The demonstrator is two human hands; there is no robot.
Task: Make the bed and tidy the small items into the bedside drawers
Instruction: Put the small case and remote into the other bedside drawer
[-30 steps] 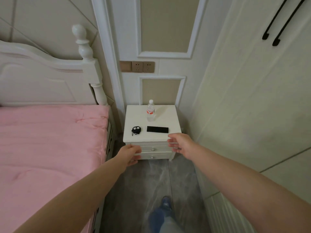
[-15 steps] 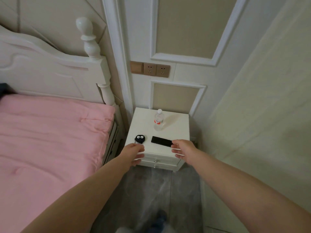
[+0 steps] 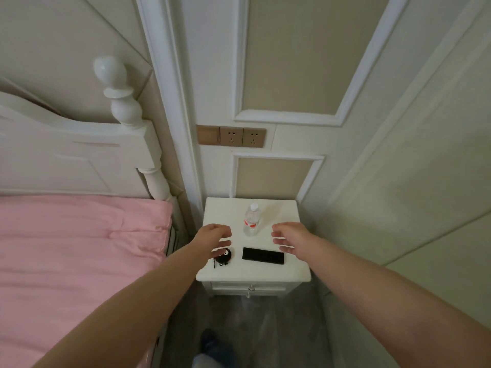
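White bedside cabinet worktop (image 3: 289, 272) beside the pink-quilted bed (image 3: 79, 248), bearing an upright clear plastic water bottle (image 3: 251, 220), flat black rectangular remote (image 3: 263, 256) and small black round keyring (image 3: 222, 257) (drawers below closed), left hand (image 3: 212, 241) and right hand (image 3: 291, 240) over it, each grip loosely spread, holding nothing.

We count one clear plastic water bottle (image 3: 251, 219) at twelve o'clock on the one white bedside cabinet (image 3: 289, 272), one flat black rectangular slab (image 3: 263, 256), one black fuzzy keyring charm (image 3: 222, 257), and two drawers (image 3: 249, 286).
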